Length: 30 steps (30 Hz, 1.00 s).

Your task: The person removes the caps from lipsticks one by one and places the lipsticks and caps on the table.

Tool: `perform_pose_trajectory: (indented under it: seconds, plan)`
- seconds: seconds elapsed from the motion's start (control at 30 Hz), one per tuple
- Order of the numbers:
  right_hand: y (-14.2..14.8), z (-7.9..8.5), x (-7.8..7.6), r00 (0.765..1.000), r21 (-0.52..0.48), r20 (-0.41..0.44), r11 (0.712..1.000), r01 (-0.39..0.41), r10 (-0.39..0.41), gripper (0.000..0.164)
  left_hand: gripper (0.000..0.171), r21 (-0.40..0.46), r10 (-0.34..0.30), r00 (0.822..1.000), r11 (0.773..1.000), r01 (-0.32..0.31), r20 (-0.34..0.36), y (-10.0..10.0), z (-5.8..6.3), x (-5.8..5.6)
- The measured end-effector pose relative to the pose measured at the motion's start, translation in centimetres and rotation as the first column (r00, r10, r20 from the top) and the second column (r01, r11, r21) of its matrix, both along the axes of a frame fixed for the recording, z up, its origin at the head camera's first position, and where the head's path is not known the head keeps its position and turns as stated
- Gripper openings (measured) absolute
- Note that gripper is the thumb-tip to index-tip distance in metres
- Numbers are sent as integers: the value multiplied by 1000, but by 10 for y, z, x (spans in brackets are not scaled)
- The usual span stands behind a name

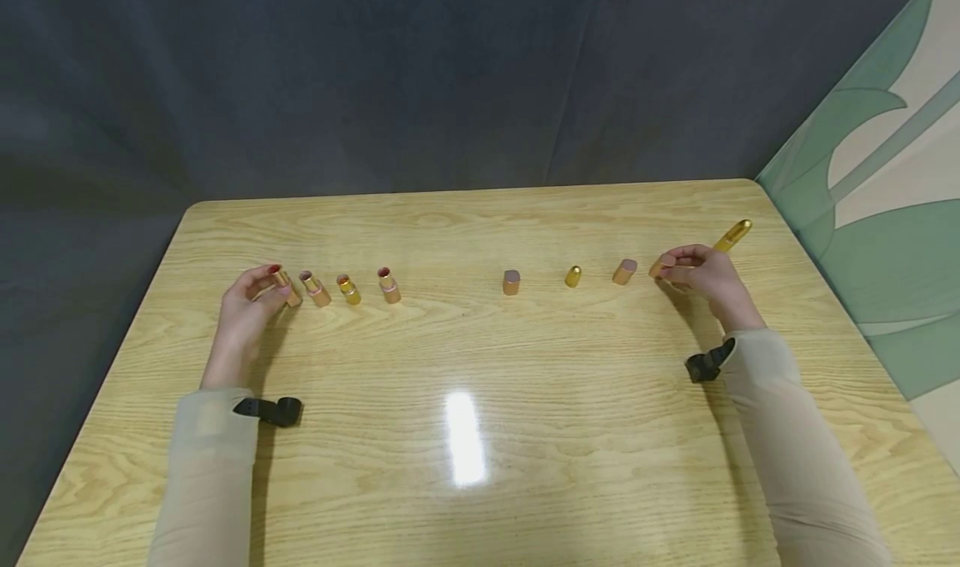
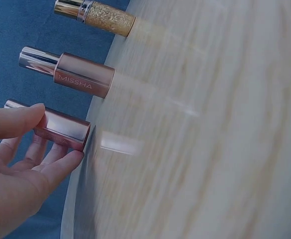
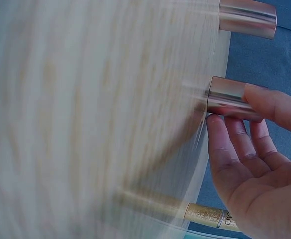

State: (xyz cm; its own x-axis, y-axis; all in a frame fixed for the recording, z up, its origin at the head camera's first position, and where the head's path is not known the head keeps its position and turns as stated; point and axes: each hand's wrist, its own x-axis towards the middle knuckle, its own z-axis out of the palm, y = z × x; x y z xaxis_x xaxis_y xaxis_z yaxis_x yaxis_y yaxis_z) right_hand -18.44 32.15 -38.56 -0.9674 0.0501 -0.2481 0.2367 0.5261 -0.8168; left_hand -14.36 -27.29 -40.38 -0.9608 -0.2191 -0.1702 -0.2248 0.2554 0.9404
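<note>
Thumb and fingers of my left hand pinch an uncapped rose-gold lipstick at the left end of a row; its base is right at the tabletop. Beside it stand another rose-gold lipstick, a gold glittery one and, a little apart, a third rose-gold lipstick, all uncapped and upright. My right hand pinches a rose-gold lipstick cap between thumb and fingers, its rim close to the table. Behind that hand stands a closed gold lipstick, its lower part hidden in the head view.
Left of my right hand, a rose-gold cap, a small gold cap and another rose-gold cap stand spaced apart on the wooden table. A dark curtain hangs behind the far edge; a green-and-beige patterned surface borders the right side.
</note>
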Motion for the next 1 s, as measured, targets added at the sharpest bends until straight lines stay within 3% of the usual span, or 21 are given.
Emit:
perform_pose_trajectory:
  seconds: [0.37, 0.73, 1.0]
  plan:
    - [1, 1, 1, 1000, -41, 14, 999, -12, 12, 35, 28, -7, -5, 1000, 1000, 5, -3, 1, -1, -1]
    - [2, -1, -1, 1000, 0, 5, 1000, -11, 11, 41, 34, -48, -6, 999, 999, 7, 31, 0, -2, -2]
    - [4, 1, 0, 999, -41, -10, 998, -46, 46, 46, 28, -1, -14, 1000, 1000, 14, 15, 0, -2, -1]
